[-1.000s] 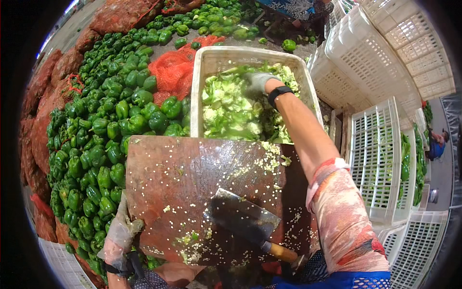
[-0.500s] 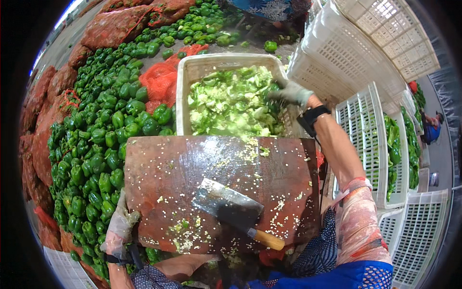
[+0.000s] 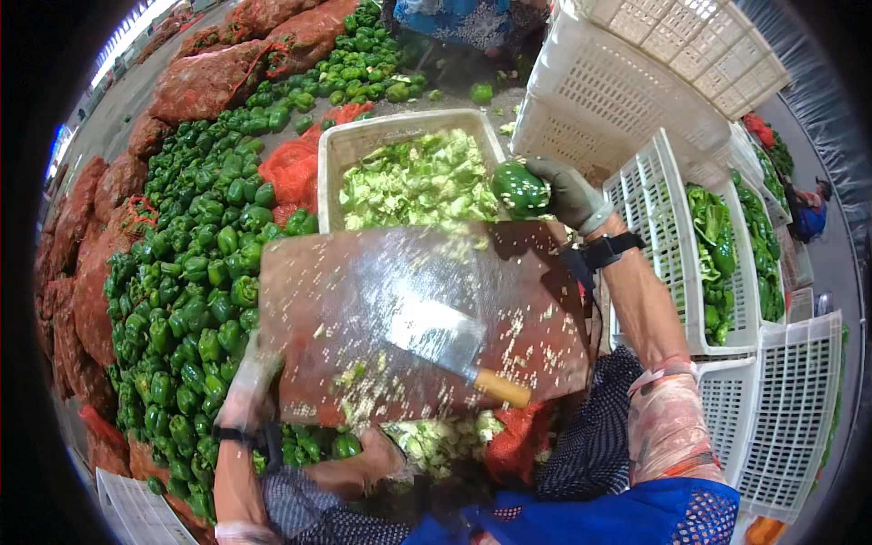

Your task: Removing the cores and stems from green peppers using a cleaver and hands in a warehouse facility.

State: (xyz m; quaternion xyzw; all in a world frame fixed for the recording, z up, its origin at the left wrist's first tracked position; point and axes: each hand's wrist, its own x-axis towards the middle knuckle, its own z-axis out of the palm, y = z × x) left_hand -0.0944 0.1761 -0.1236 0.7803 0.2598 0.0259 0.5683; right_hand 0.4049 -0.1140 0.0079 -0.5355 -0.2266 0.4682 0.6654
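Note:
My gloved right hand (image 3: pixel 565 193) is closed around a green bell pepper (image 3: pixel 520 189) with pale seeds stuck to it, above the right rim of a white crate (image 3: pixel 324 186). Chopped pale-green leafy pieces (image 3: pixel 418 182) fill that crate. At the left edge of a brown cutting board (image 3: pixel 309 309), my gloved left hand (image 3: pixel 256 368) grips the side; its fingers are blurred and partly hidden. A cleaver (image 3: pixel 440 331) with a wooden handle lies flat on the board among scattered pale seeds. The board's far edge overlaps the crate's near side.
Many green bell peppers (image 3: pixel 195 309) are heaped on the left, beside full red mesh sacks (image 3: pixel 204 82). White crates (image 3: pixel 627 82) are stacked at the right, some holding peppers. More leafy pieces (image 3: pixel 445 445) lie below the board's near edge. Another person (image 3: pixel 472 18) is at the top.
My right hand has come up out of the crate toward me, now with the bell pepper plainly in view. The board has shifted away from me with the cleaver on it, uncovering leafy pieces below.

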